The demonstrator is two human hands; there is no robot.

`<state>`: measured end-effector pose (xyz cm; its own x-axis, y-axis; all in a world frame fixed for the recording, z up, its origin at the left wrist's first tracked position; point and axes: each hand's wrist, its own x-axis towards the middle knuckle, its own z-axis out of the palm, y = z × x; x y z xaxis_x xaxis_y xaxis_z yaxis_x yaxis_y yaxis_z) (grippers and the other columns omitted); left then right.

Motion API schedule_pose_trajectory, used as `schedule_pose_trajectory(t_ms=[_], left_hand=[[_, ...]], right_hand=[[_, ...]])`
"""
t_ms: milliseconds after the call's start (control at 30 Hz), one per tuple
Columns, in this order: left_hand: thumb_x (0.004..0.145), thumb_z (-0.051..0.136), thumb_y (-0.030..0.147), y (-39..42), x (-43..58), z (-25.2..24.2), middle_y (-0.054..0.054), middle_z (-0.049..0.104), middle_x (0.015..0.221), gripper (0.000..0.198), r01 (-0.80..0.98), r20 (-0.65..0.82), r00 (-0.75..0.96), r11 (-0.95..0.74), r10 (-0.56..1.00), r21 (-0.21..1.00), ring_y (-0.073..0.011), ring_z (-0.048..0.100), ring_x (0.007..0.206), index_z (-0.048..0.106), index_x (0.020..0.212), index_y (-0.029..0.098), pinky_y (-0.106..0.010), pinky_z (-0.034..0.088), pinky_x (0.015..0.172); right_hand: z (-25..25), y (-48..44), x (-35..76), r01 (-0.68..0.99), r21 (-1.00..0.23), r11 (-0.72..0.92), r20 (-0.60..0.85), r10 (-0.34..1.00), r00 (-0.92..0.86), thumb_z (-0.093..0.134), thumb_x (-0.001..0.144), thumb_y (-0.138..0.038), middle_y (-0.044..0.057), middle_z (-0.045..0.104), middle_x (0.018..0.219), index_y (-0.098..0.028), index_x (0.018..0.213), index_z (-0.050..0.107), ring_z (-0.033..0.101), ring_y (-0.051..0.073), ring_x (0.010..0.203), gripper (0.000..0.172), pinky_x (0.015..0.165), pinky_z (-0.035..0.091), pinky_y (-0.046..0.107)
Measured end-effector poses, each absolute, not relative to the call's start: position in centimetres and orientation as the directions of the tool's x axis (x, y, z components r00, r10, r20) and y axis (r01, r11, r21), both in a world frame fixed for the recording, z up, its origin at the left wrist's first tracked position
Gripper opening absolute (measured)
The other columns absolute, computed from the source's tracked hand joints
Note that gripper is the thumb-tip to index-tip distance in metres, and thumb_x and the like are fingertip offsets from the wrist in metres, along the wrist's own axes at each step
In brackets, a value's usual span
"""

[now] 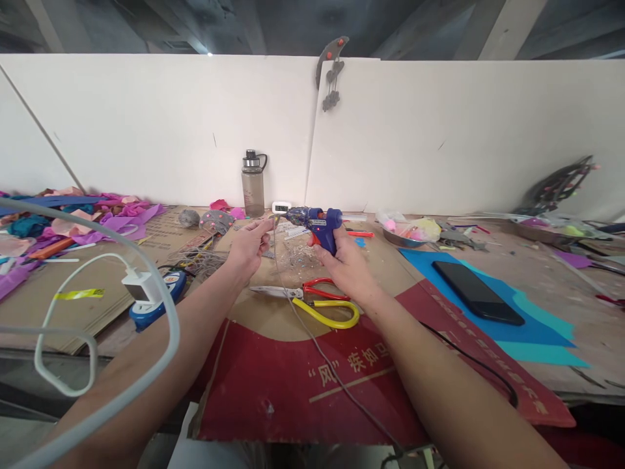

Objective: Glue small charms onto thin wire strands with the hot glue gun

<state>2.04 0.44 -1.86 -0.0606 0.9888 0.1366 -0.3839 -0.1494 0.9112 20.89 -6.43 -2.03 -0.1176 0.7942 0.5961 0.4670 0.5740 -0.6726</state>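
My right hand [347,260] is wrapped round the handle of a blue hot glue gun [317,218], with a clear glue stick [355,218] sticking out of its back. The gun's nozzle points left, close to the fingertips of my left hand [251,244]. Those fingers are pinched on a thin grey cord [312,339], which hangs down and runs across the red and brown cardboard [273,384] towards its front edge. Whether the nozzle touches the cord I cannot tell. Below my hands lie scissors [278,292] with yellow handles and a red-handled tool [319,285].
A water bottle [252,185] stands by the white partition [170,130]. Left are a blue power strip [161,306] with a white charger [141,286], a looping white cable [170,326] and coloured scraps [78,221]. Right, a phone [476,292] rests on blue sheets [517,335].
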Motion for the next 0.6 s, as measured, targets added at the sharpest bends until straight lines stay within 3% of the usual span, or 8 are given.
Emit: schedule_pose_trajectory(t_ms=[267,600], left_hand=[[0.054,0.082,0.033,0.28,2.21,-2.05,0.001,0.057,0.067,0.032,-0.335,0.177,-0.041,-0.18,0.983,0.925,-0.0006,0.035,0.045,0.061,0.067,0.013,-0.017,0.018,0.036],[0.058,0.078,0.033,-0.12,2.46,-1.79,0.005,0.04,0.051,0.028,-0.25,0.243,-0.051,-0.248,0.969,0.936,-0.0024,0.03,0.044,0.061,0.063,0.013,-0.018,0.016,0.038]], right_hand=[[-2.37,-6.19,20.79,0.523,-0.635,0.569,0.603,0.788,-0.125,0.047,0.086,-0.026,0.008,0.063,0.103,-0.019,0.12,0.048,0.057,0.022,0.09,0.034,0.085,0.045,0.038],[-2.51,-6.24,20.51,0.575,-0.608,0.547,0.599,0.792,-0.121,0.047,0.087,-0.028,0.009,0.064,0.099,-0.019,0.117,0.049,0.059,0.024,0.087,0.032,0.08,0.046,0.04]])
